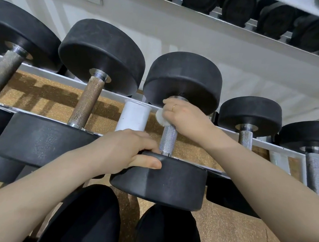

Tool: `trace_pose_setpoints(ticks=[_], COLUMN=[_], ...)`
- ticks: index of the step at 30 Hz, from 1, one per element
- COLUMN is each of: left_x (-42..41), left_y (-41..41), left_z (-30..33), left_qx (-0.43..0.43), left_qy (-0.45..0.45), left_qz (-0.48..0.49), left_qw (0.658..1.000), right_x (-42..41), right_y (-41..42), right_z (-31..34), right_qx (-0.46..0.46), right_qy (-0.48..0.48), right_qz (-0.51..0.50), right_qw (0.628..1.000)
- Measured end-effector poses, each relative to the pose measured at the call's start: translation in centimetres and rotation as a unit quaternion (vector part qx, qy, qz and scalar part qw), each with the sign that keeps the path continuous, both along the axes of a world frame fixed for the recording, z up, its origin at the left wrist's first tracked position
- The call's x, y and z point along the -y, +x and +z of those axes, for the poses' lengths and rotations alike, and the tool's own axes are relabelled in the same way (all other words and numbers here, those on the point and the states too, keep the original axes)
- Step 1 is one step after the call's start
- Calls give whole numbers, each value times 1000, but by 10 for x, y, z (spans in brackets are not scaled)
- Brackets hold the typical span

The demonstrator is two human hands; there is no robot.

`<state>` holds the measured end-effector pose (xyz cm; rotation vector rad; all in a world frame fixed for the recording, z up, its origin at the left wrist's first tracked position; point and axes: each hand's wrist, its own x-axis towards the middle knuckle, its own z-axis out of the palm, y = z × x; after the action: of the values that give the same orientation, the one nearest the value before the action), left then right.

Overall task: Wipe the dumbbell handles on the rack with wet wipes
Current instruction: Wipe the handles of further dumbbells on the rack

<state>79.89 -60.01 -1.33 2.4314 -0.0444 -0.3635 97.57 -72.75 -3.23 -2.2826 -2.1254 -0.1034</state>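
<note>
Steel handle (168, 139) on the rack runs away from the body; right hand (183, 117) grips a wipe (161, 119) at its far end, bare length nearer; left hand (129, 153) grips near weight (159, 182)

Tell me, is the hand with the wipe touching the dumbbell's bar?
Touching. The head view shows the right hand wrapped round the bar, pressing the wipe against it.
</note>
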Motion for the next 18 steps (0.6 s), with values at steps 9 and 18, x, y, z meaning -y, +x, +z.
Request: trace_pose_setpoints(ticks=[9, 18], left_x=[0, -2], left_y=[3, 3], left_z=[0, 0], left_qx=[-11, -20], left_qy=[-7, -5], left_qz=[-16, -4], left_qw=[1000, 1000], right_x=[29, -2], right_y=[-33, 11], right_z=[11, 7], right_qx=[-161, 12], right_qy=[-151, -57], right_qz=[53, 22], right_qw=[974, 998])
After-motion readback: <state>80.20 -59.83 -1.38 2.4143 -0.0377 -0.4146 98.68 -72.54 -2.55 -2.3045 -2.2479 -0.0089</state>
